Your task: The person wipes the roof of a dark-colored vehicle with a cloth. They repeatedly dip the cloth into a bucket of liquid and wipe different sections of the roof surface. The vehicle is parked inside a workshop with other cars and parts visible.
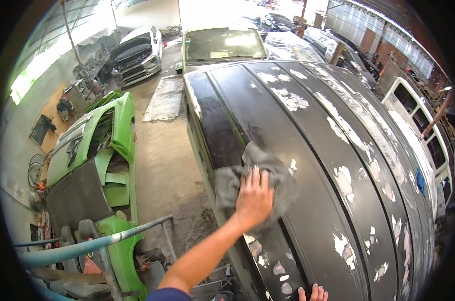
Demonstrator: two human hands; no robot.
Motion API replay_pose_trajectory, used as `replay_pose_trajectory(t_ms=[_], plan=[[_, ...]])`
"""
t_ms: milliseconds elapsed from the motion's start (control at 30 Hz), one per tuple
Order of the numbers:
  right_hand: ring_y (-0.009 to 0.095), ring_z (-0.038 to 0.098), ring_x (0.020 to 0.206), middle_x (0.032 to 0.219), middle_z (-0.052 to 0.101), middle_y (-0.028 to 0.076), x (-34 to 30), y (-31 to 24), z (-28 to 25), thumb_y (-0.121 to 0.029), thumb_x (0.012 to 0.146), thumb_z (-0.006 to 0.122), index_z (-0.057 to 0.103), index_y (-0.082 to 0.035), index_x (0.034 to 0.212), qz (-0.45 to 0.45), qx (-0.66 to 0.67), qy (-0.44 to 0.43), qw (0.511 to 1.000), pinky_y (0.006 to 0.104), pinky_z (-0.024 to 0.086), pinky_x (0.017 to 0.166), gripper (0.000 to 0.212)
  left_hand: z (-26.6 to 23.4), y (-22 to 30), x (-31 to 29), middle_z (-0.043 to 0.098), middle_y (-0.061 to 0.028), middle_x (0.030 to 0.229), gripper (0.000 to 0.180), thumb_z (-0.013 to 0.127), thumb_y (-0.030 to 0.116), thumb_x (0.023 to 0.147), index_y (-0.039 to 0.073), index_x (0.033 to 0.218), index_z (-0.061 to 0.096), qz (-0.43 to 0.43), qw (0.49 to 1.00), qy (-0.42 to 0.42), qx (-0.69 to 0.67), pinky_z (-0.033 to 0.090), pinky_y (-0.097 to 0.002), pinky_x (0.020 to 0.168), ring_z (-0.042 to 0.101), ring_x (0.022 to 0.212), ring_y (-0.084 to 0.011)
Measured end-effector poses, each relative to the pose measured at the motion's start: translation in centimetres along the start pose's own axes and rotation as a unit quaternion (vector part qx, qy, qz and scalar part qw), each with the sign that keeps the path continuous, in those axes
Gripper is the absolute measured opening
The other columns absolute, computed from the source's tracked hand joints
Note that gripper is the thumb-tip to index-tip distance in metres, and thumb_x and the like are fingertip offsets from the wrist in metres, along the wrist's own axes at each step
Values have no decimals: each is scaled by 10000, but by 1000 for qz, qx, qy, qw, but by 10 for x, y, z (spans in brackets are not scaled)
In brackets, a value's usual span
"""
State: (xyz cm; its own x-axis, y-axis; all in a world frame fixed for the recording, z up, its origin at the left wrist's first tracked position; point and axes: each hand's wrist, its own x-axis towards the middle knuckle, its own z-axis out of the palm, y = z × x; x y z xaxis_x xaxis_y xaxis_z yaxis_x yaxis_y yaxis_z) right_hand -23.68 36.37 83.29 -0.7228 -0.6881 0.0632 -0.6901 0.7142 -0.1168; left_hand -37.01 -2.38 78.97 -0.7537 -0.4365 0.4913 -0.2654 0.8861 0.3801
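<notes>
A crumpled grey rag point(282, 185) lies on the left side of a dark vehicle roof point(272, 125). Its edges are blurred. My left hand point(255, 198) presses down on it with the fingers bent over the cloth. Around the rag the roof is matt black with long raised ribs, and a darker, glossier strip runs ahead of it. Pale filler patches point(343, 180) are scattered over the panel. Only the fingertips of my right hand point(313, 292) show at the lower edge, spread on the roof with no object visible under them.
A blue-green metal rail point(97, 243) crosses at the lower left. Beyond it stands a stripped green car body point(122, 125). A pale van point(225, 45) is parked ahead, and a silver car point(137, 55) sits far left. A small blue cloth-like piece point(421, 181) is on the roof's right side.
</notes>
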Motion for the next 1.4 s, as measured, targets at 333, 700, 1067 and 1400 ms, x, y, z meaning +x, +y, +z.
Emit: replay_pose_trajectory(t_ms=[333,700,1067,1400], plan=[[491,342,1435,1550,387,277,-16,15,6,-561,844,722,500,-108,1494,13,89,38,995,632,243,1198,823,-47,129,-120,394,-161,1629,691,521,543,988,98,1516,489,221,919,-313,-93,228,-713,1182,356,1521,-315],[478,330,1433,1586,382,243,-76,75,-1,-788,863,530,450,-119,1548,174,-24,60,983,706,205,1171,960,30,-8,139,180,-135,1727,787,430,564,1001,155,1650,256,-62,954,-258,142,82,-664,1239,163,1585,-387],[498,351,1381,1586,364,251,-87,80,3,-794,861,531,442,-106,1544,168,31,154,973,725,200,1156,973,35,217,-48,239,-119,1715,763,410,611,989,186,1619,346,204,936,-275,84,116,-801,1146,169,1580,-411],[492,471,1261,1411,486,316,-150,104,-17,-744,918,537,499,21,1388,132,138,414,890,650,283,1129,899,-36,327,-264,276,-126,1700,750,473,638,980,219,1597,383,456,808,-372,-25,216,-728,1165,258,1563,-361]])
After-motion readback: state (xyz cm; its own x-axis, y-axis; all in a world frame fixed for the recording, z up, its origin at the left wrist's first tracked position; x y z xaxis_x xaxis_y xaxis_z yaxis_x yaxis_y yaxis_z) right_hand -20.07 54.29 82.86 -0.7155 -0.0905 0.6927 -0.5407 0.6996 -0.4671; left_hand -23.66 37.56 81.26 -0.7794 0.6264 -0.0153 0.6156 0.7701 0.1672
